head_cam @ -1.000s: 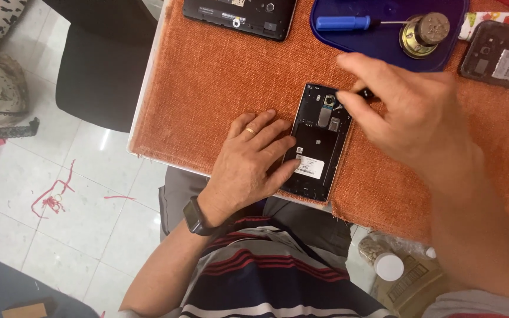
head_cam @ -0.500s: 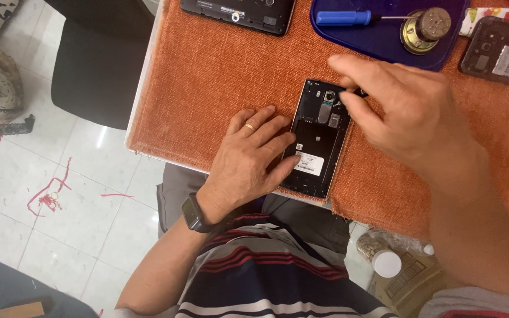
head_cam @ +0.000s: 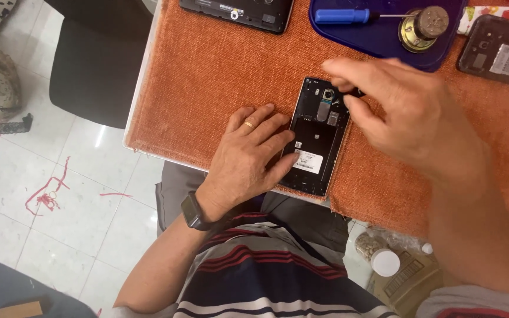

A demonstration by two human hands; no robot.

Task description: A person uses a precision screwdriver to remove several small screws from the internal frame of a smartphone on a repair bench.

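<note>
A black phone [head_cam: 316, 138] with its back cover off lies on the orange cloth [head_cam: 207, 76] at the table's near edge. My left hand [head_cam: 248, 156] lies flat beside it, with a ring on one finger and the fingertips pressing on the phone's left side and lower half. My right hand [head_cam: 407, 118] hovers over the phone's top right corner. Its fingers pinch a small dark tool [head_cam: 356, 92] whose tip I cannot make out.
A blue tray [head_cam: 384, 44] at the back holds a blue-handled screwdriver [head_cam: 343, 16] and a round brass piece [head_cam: 424, 26]. Another opened phone [head_cam: 237, 9] lies at the far edge, a third [head_cam: 499, 50] at the right. A black chair [head_cam: 95, 65] stands left of the table.
My right hand has shifted only slightly at the phone's top corner. My left hand stays pressed on the phone.
</note>
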